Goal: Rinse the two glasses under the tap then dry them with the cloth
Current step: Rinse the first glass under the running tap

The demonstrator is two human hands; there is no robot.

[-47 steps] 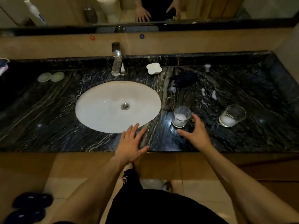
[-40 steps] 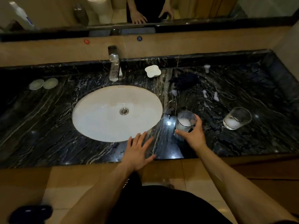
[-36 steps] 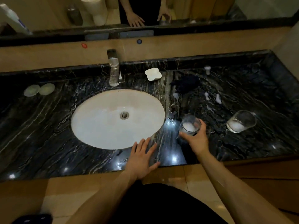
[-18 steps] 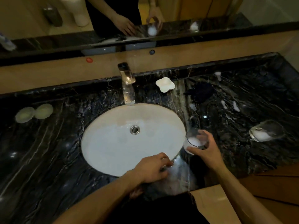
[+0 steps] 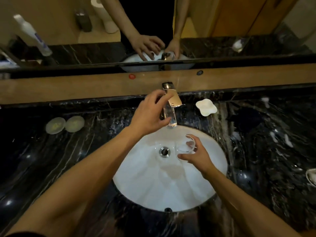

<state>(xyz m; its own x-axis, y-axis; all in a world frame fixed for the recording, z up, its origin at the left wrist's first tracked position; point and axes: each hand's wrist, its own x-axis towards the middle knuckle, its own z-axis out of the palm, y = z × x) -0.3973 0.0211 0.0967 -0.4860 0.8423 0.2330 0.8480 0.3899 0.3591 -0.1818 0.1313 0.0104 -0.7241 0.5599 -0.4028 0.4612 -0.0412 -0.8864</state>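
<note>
My right hand (image 5: 196, 157) holds a clear glass (image 5: 185, 146) over the white sink basin (image 5: 153, 183), just below and right of the tap spout. My left hand (image 5: 148, 113) is raised at the chrome tap (image 5: 171, 106), fingers apart, fingertips at the lever and thumb beside the spout. No water stream is visible. The second glass (image 5: 311, 177) stands on the black marble counter (image 5: 34, 159) at the far right, cut off by the frame edge. A dark cloth (image 5: 244, 118) lies on the counter behind and right of the sink.
A white flower-shaped dish (image 5: 206, 106) sits right of the tap. Two pale round lids (image 5: 65, 124) lie on the left counter. Small white bits (image 5: 273, 135) dot the right counter. A mirror (image 5: 68, 23) runs along the back wall.
My right hand took the near glass off the counter and carried it left over the basin. My left hand left the counter's front edge and rose to the tap. The view leaned closer.
</note>
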